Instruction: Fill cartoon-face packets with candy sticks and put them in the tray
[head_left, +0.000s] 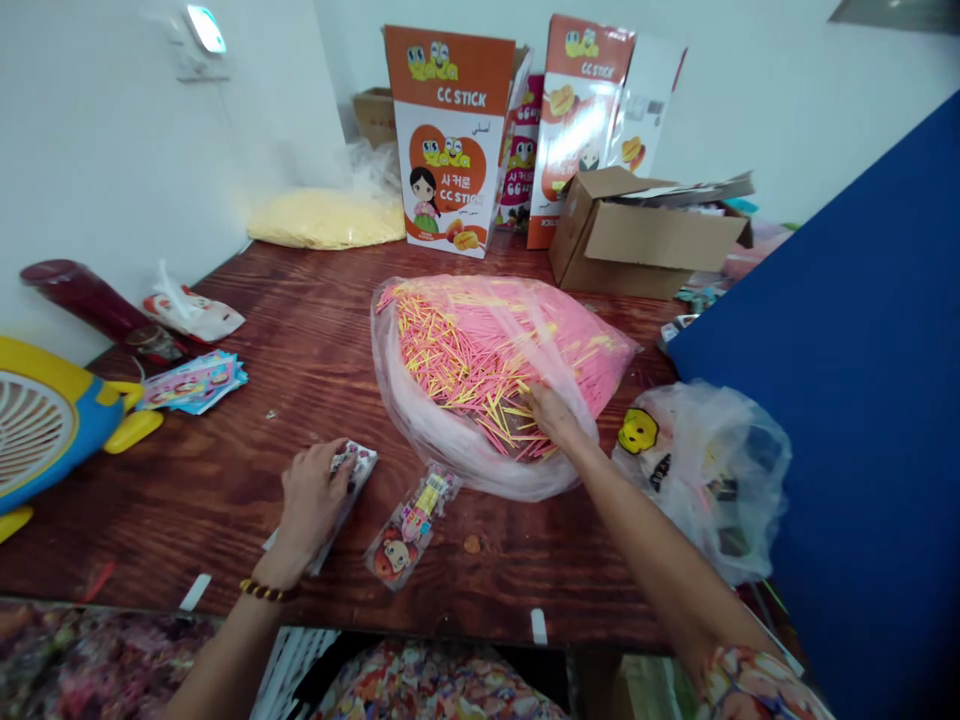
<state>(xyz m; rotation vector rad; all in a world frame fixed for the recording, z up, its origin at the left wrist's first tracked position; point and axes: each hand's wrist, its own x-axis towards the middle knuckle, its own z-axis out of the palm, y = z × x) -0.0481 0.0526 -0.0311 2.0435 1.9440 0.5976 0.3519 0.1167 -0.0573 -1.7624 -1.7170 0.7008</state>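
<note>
Loose pink & yellow sticks (431, 350) lay in a big clear plastic bag (525, 482) mid-worktop (315, 330), bag on its side, mouth open twd the person. Sticks were jumbled at the mouth, more of them, mostly pink, under the film at the back/R. R hand (550, 412) was in the mouth, fingers down among the sticks; couldn't tell if it had closed on any. L hand (309, 500) lay over a small stack of printed packets (361, 458) nr the front edge, fingers bent over the top; grip vs. just resting, couldn't tell.

Btwn stack & bag: a clear packet (412, 525) w/ cartoon girl print, flat on the worktop, its far end just beside the bag's rim. R of the bag, a whitish carrier bag (750, 430) w/ yellow face print, contents too blurred to ID.

Behind: open brown carton (652, 240), flaps up, papers etc. inside; upright orange/white CC STICK carton (450, 150), contents hidden; a bag of pale yellow stuff (326, 220) by the wall. Far L: tissue pack (195, 312) w/ tissue poking out, dark red bottle (94, 300) tilted, pile of printed sachets (199, 385), yellow/blue fan (45, 430).
</note>
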